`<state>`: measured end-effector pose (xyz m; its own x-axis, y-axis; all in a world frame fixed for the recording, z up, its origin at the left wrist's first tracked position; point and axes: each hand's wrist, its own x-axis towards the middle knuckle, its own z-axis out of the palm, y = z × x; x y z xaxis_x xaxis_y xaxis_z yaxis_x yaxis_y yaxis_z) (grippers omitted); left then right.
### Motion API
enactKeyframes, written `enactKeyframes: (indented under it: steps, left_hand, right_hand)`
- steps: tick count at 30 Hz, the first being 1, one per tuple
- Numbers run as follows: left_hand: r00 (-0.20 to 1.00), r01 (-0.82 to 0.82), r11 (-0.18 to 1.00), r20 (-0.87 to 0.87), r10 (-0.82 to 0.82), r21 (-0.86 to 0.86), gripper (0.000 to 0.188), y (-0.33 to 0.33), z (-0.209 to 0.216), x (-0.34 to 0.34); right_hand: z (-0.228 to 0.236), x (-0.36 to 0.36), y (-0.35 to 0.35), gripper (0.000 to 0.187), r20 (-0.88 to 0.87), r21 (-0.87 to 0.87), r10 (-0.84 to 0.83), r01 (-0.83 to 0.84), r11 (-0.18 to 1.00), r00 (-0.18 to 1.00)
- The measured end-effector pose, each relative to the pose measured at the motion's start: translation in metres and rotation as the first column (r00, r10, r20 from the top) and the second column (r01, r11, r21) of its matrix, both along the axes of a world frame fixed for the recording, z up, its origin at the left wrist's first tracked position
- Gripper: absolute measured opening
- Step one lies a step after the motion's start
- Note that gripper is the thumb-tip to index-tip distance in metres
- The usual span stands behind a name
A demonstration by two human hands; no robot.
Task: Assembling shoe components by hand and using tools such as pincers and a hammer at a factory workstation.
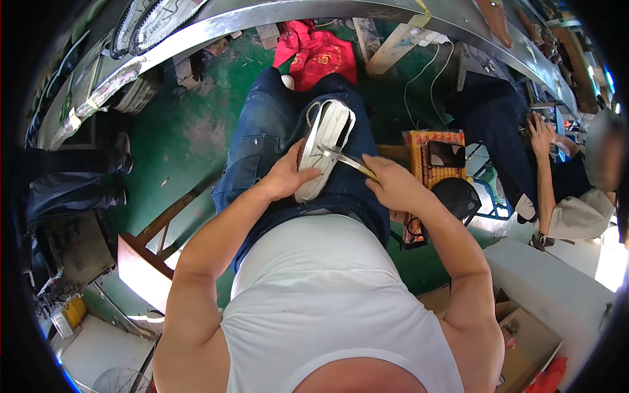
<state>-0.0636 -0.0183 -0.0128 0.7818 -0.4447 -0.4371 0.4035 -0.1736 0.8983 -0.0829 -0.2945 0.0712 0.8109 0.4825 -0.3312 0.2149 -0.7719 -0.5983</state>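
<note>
A shoe upper on a last lies bottom up across my lap, its pale underside facing me. My left hand is wrapped round its near left side, with the thumb pressed on the underside. In my right hand is a metal hand tool with a curved head and a yellowish grip. The tool's head rests at or just above the middle of the pale underside. Whether it is a hammer or pincers, I cannot tell.
Ahead runs a metal-edged bench. Beneath it lie a red cloth and a white cable. A phone lies on a woven-topped stool at right. Another person sits beyond it; another person's legs show left.
</note>
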Motion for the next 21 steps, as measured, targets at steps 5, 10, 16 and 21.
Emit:
enactKeyframes:
  steps: [5, 10, 16, 21]
  left_hand:
    - [1.0, -0.003, 0.998, -0.023, 0.001, -0.069, 0.092, 0.001, -0.003, -0.001]
    - [0.983, 0.175, 0.984, -0.062, -0.174, 0.013, 0.099, 0.004, 0.006, 0.016]
    - [0.991, 0.13, 0.991, -0.004, -0.13, -0.003, 0.101, 0.001, 0.023, 0.014]
    - [0.978, 0.143, 0.98, -0.13, -0.161, -0.14, 0.091, 0.011, 0.016, 0.012]
  right_hand:
    - [0.005, 0.017, 0.01, 0.044, 0.397, -0.234, 0.24, -0.155, 0.96, 0.886]
    - [-0.003, 0.034, 0.017, 0.026, 0.007, 0.129, 0.299, -0.298, 0.946, 0.954]
    - [0.008, 0.02, 0.014, 0.026, 0.028, 0.11, 0.111, -0.113, 0.988, 0.993]
    - [0.054, 0.053, 0.036, 0.026, -0.257, -0.173, 0.192, -0.241, 0.955, 0.947]
